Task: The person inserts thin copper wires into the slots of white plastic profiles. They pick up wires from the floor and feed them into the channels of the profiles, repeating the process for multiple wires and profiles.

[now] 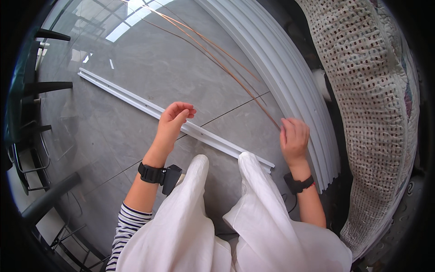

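Note:
My right hand (pixel 295 138) is closed on the near end of a thin copper-coloured rod (pixel 235 77), which stretches away to the far left over the floor. A second thin copper-coloured length (pixel 222 53) runs beside it and meets it near the far end. My left hand (pixel 174 119) is raised, fingers curled toward the thumb, with nothing visible in them. Below that hand a long white channel strip (pixel 131 100), with small holes along it, lies diagonally on the floor. Its near end passes in front of my knees. Black straps with devices are on both wrists.
Long ribbed white profiles (pixel 272 72) lie along the right side, bent by the lens. Beyond them is a quilted, checked cover (pixel 358 90). Dark furniture legs (pixel 47 88) stand at the left. The floor (pixel 113 149) is glossy grey tile.

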### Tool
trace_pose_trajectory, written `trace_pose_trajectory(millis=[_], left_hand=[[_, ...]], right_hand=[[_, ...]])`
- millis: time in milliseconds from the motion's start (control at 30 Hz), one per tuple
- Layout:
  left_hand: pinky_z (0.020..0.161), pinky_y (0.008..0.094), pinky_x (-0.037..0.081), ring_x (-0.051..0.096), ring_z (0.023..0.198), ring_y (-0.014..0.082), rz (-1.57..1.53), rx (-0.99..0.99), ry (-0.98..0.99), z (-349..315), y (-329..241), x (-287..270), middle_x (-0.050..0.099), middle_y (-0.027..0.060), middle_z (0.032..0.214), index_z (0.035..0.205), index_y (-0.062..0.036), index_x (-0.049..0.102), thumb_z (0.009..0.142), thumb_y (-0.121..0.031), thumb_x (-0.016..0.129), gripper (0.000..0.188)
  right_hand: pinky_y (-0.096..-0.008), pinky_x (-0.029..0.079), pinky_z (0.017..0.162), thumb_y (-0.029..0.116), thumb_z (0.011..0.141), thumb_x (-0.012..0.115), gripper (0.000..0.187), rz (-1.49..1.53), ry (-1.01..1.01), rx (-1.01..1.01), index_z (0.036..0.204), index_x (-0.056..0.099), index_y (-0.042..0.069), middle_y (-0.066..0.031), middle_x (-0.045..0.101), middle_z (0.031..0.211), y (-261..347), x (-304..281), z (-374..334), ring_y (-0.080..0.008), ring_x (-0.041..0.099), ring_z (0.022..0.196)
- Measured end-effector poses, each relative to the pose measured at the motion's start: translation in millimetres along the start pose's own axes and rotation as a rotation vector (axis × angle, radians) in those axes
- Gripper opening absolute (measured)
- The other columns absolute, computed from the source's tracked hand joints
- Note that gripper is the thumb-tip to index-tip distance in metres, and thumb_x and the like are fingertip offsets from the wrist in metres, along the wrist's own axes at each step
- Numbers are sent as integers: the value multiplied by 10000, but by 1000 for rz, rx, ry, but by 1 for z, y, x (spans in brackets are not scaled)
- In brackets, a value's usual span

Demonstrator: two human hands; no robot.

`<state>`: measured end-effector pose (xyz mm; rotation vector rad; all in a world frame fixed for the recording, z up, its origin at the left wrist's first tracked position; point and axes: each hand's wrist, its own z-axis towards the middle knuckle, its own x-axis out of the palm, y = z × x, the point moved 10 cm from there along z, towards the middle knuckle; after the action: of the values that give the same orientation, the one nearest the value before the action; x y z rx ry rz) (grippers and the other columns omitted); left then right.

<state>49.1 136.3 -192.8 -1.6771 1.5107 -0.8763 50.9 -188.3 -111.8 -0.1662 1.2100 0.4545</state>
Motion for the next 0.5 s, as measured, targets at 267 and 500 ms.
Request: trace_pose_trajectory(millis=[267, 500], left_hand=[[802, 323, 476, 574, 947, 208, 713, 309, 208, -23, -21, 36, 614, 42, 970, 1017, -87, 668, 839, -73, 653, 179], [812, 347, 471, 551, 957, 249, 839, 489, 214, -30, -22, 55, 612, 56, 1013, 1011, -81, 658, 792, -29, 685, 227]], right_hand=[[-396, 474, 754, 42, 773, 658, 202, 41, 341, 78, 957, 574, 38, -93, 536, 918, -3, 74, -12, -275, 549, 873], [-395, 502, 704, 68, 721, 691, 190, -55, 349, 137, 810, 525, 47, -112, 530, 853, -10, 69, -21, -291, 568, 833]])
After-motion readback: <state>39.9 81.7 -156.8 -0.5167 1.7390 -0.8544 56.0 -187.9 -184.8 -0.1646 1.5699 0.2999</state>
